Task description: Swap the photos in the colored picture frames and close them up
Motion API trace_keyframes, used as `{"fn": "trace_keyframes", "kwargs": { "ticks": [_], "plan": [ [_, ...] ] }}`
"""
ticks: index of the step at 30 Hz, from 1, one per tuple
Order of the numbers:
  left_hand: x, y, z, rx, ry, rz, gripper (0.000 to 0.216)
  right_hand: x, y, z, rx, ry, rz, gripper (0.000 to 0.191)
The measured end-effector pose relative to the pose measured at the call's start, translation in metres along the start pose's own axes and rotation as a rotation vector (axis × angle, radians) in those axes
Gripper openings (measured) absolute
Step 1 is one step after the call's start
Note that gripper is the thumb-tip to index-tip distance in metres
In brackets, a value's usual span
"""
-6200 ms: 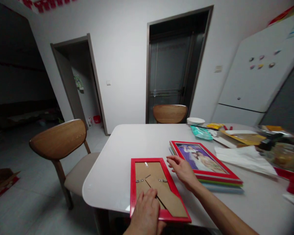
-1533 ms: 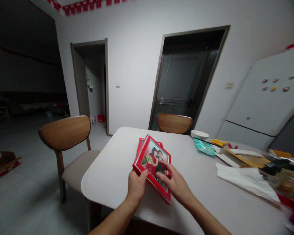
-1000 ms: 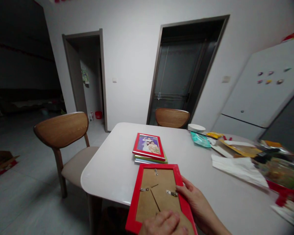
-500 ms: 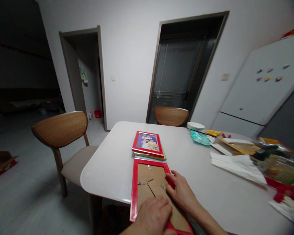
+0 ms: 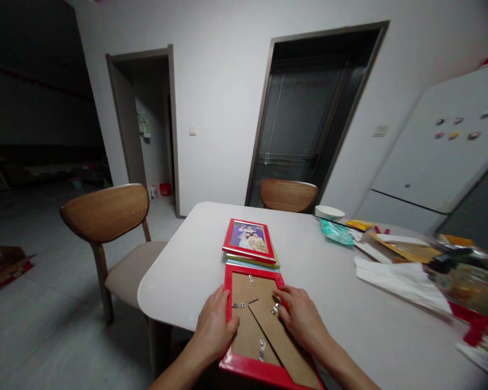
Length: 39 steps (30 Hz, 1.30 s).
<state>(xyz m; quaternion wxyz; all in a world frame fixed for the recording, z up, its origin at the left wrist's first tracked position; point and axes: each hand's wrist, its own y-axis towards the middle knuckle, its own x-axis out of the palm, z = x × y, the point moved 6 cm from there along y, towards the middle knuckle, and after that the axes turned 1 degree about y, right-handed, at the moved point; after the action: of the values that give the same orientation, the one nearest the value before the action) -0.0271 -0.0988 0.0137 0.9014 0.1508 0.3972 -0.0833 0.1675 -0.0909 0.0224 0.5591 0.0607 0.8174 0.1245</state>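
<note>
A red picture frame (image 5: pixel 228 281) lies face down at the table's near edge, its brown backing board (image 5: pixel 244 325) and fold-out stand leg (image 5: pixel 282 344) facing up. Small metal clips show on the board, one at the bottom (image 5: pixel 262 349) and one at the right (image 5: pixel 275 309). My left hand (image 5: pixel 214 324) is closed round the frame's left edge, thumb on the board. At the right edge my right hand (image 5: pixel 303 317) is closed over the rim, its fingertips beside the right clip. Beyond lies a second red frame (image 5: pixel 250 255) with a photo of people, stacked on another frame with a yellow-green edge (image 5: pixel 275 264).
The white table (image 5: pixel 179 271) has a wooden chair (image 5: pixel 106 216) at its left and another chair (image 5: pixel 288 195) behind. On its right side are a white bowl (image 5: pixel 329 212), a teal packet (image 5: pixel 336 233), white paper (image 5: pixel 402 281) and assorted clutter.
My left hand has moved from the lower part of the board to the frame's left edge, uncovering the bottom clip. My right hand stays at the right edge, where the clip now sits at another angle.
</note>
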Motion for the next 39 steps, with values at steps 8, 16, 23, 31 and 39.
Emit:
{"fn": "trace_keyframes", "kwargs": {
  "ticks": [8, 16, 23, 31, 39],
  "plan": [
    [0.0, 0.002, 0.0, 0.023, 0.032, 0.026, 0.048, 0.024, 0.046, -0.037, -0.038, 0.006, -0.014, 0.028],
    [0.002, 0.002, -0.003, 0.009, 0.046, 0.047, 0.048, 0.027, 0.044, -0.046, -0.039, 0.026, -0.008, 0.025],
    [0.003, 0.001, -0.003, 0.034, 0.061, 0.069, 0.044, 0.026, 0.015, -0.078, -0.238, 0.162, -0.113, 0.016],
    [0.004, 0.001, -0.004, 0.007, 0.073, 0.037, 0.046, 0.027, 0.017, -0.078, -0.14, 0.185, -0.042, 0.013],
    [0.003, 0.0, -0.004, 0.011, 0.029, 0.058, 0.048, -0.008, -0.031, -0.07, -0.252, 0.364, -0.434, 0.027]
  ]
}}
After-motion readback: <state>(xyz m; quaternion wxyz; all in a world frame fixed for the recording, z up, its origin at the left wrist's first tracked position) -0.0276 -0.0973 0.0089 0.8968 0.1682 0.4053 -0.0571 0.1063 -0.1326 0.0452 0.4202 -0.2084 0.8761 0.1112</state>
